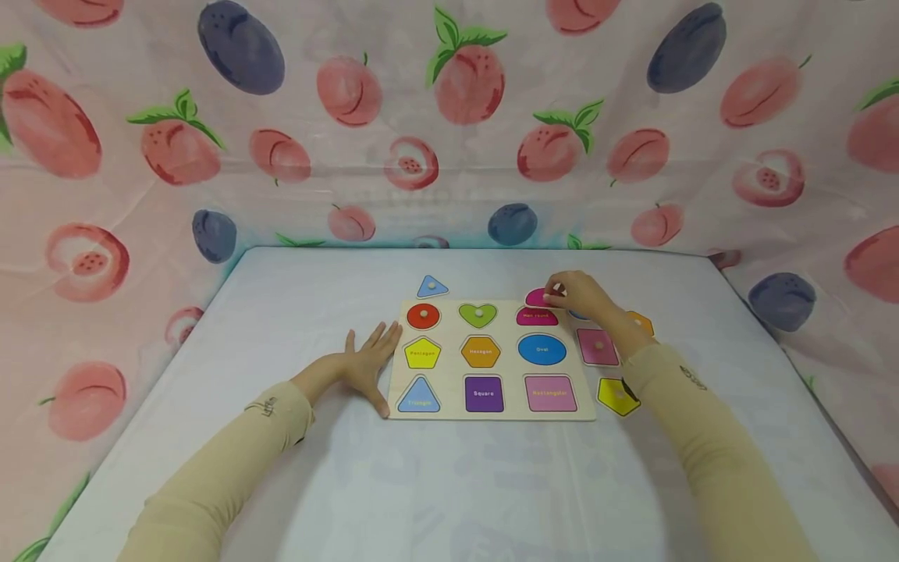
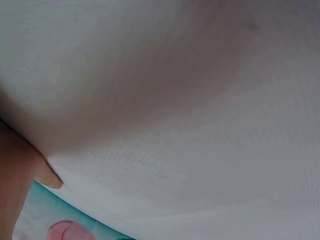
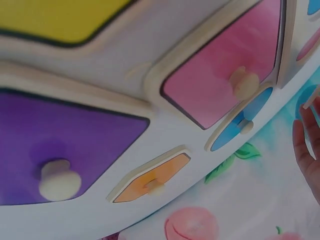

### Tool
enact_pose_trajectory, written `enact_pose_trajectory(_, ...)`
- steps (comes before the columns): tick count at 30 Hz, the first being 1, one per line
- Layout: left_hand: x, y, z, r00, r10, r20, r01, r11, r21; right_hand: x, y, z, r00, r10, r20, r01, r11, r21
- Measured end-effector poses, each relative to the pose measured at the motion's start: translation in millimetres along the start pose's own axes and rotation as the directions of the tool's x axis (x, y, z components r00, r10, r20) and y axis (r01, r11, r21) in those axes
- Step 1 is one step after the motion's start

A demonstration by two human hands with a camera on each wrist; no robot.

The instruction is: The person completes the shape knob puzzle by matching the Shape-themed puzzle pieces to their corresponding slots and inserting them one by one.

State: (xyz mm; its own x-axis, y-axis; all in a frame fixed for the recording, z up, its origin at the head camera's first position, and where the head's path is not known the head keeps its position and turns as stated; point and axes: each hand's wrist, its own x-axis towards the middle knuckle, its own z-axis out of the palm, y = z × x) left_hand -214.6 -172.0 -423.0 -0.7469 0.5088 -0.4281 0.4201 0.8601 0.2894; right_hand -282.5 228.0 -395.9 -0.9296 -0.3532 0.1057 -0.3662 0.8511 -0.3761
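Observation:
A pale shape-puzzle board [image 1: 449,398] lies flat on the white table. My right hand [image 1: 581,295] pinches a magenta half-round puzzle piece [image 1: 536,297] by its knob. That piece is over the board's top right corner, just behind the matching half-round recess [image 1: 537,318], and overlaps it in the head view. My left hand [image 1: 367,365] is spread at the board's left edge, fingertips beside the upper part and thumb at the near corner. A red circle piece [image 1: 424,316] and a green heart piece [image 1: 477,315], both with knobs, sit in the back row.
Right of the board lie a pink rectangle piece [image 1: 597,347], a yellow pentagon [image 1: 618,396], an orange hexagon [image 1: 641,323] and a blue oval [image 3: 240,122]. A purple square piece [image 3: 80,140] shows in the right wrist view. Behind the board lies a blue triangle [image 1: 431,289]. Fruit-print cloth [image 1: 463,148] surrounds the table.

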Motion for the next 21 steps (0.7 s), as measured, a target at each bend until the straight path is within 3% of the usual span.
enact_pose_trajectory(12, -0.4, 1.9, 0.2, 1.0, -0.003, 0.008, 0.003, 1.0, -0.011, -4, -6, 6, 1.0, -0.001, 0.029, 0.002, 1.0, -0.021)
enact_pose_trajectory(21, 0.5, 0.7, 0.0, 1.0, 0.006, 0.008, -0.005, 1.0, -0.008, -5, -9, 14, 0.995, 0.07, 0.064, -0.071, 0.997, 0.009)
